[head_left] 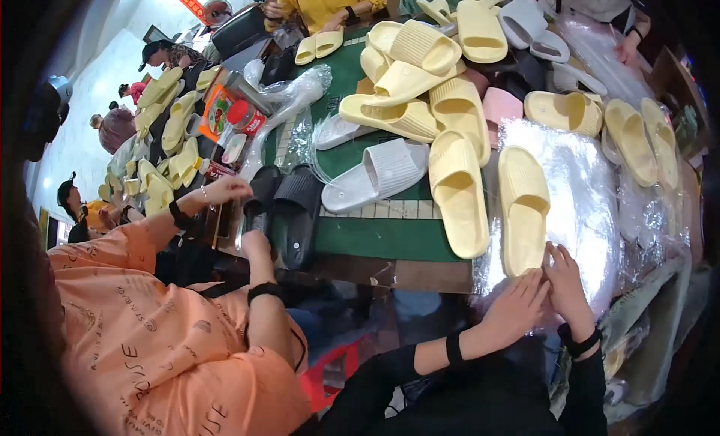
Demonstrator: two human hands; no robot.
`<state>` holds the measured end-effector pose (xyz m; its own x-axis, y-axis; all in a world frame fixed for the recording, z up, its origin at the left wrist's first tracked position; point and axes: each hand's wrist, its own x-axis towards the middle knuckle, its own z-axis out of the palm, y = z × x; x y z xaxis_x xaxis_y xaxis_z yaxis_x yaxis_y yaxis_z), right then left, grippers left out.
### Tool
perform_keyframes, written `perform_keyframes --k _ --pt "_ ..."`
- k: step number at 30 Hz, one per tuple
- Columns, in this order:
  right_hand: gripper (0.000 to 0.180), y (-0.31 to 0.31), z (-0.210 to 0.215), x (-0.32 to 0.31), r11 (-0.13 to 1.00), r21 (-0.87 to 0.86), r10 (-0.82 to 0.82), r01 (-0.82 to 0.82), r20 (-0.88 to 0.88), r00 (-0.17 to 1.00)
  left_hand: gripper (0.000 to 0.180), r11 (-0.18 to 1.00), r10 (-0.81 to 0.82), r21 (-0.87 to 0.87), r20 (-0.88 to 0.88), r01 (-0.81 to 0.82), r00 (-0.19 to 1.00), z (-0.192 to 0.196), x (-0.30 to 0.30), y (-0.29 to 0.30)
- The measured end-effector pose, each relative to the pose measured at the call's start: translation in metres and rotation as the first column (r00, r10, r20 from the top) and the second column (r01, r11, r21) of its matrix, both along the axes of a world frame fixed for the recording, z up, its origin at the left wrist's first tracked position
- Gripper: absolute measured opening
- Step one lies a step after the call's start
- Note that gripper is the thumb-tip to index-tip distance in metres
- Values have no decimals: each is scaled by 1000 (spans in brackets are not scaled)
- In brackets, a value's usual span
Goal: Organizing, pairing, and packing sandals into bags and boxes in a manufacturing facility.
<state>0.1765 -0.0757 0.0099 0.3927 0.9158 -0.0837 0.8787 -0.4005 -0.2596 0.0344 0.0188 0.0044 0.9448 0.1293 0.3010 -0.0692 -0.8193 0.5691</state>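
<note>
My left hand [517, 302] lies with its fingers stretched out, their tips just below the heel of a pale yellow slipper [523, 211]. My right hand [566, 286] is beside it, fingers extended upward along the slipper's lower right edge; whether they touch it I cannot tell. The slipper rests on a stack of shiny clear plastic bags [581, 203]. A second yellow slipper [459, 192] lies close by on the left, toe end toward the far side. Neither hand has a slipper in its grasp.
More yellow slippers [420, 49] are heaped on the green table [360, 239], with a grey slipper [379, 175] and black slippers [298, 214] farther left. A person in an orange shirt [172, 331] works at my left. Another in yellow [324, 4] is across the table.
</note>
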Motion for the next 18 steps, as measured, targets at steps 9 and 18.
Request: perform_keyframes --k 9,18 --pt "33 1 47 14 990 138 19 -19 3 1000 44 982 -128 147 30 122 991 -24 -17 -3" --pt "49 76 81 -2 967 202 208 -155 -275 939 46 979 -110 170 -11 111 994 -35 -18 -3"
